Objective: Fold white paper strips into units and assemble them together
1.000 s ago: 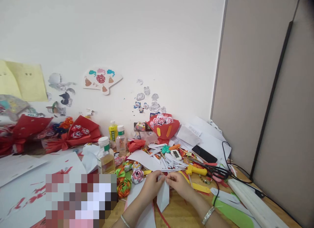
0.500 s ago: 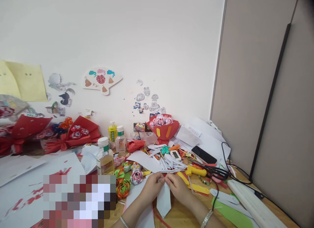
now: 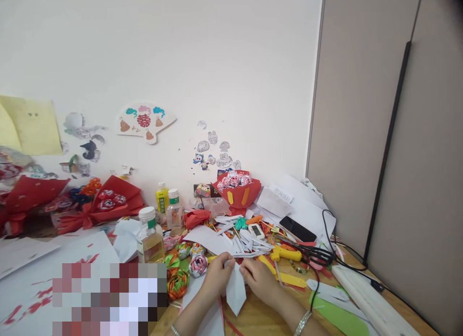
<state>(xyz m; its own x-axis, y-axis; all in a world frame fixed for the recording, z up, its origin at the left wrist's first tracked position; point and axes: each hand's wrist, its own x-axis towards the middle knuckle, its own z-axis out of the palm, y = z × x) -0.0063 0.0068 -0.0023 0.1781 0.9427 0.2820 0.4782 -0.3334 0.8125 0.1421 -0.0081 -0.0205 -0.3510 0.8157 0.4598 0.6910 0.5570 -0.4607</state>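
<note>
A folded strip of white paper (image 3: 236, 292) with a pointed lower end hangs between my two hands over the table's front part. My left hand (image 3: 219, 274) pinches its upper left edge between thumb and fingers. On the opposite side, my right hand (image 3: 258, 276) has its fingers closed at the paper's upper right edge. Just beyond my fingertips lies a heap of narrow folded white paper strips (image 3: 249, 242). Left of my left hand sit rolled paper flowers, one pink and white (image 3: 198, 265) and one orange and green (image 3: 178, 283).
A yellow glue gun (image 3: 285, 253) with a black cable lies to the right, near a black phone (image 3: 297, 228). A bottle of amber liquid (image 3: 151, 244) stands at the left. Behind the strips is a red-wrapped bouquet (image 3: 237, 191). A long white bar (image 3: 365, 297) borders the right side.
My hands have moved slightly apart at the top of the white paper, whose upper end now shows between them. The whole view has shifted a little.
</note>
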